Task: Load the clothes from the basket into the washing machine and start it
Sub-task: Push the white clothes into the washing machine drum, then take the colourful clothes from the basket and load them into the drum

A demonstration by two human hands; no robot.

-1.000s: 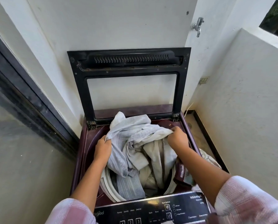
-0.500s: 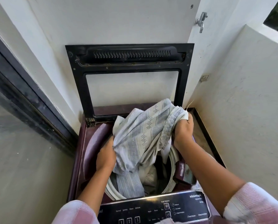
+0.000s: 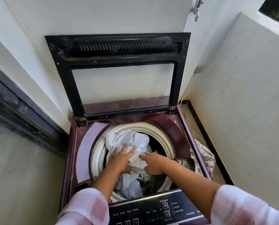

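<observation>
A maroon top-loading washing machine (image 3: pixel 85 151) stands in a corner with its black-framed lid (image 3: pixel 119 47) raised against the wall. Pale grey patterned clothes (image 3: pixel 127 140) fill the white-rimmed drum (image 3: pixel 161 135). My left hand (image 3: pixel 121 158) lies flat on the heap with fingers spread. My right hand (image 3: pixel 151 163) reaches in beside it, fingers extended onto the cloth. Neither hand grips anything. More cloth (image 3: pixel 203 153) bulges to the right of the machine, apparently in the basket, which is mostly hidden.
The black control panel (image 3: pixel 151 211) with buttons runs along the machine's near edge. A tap (image 3: pixel 195 8) juts from the wall above right. White walls close in behind and on the right; a dark glass door frame (image 3: pixel 22 111) is on the left.
Both hands held the grey patterned garment up over the drum; it has dropped inside, and the hands have let go and now press flat on the heap.
</observation>
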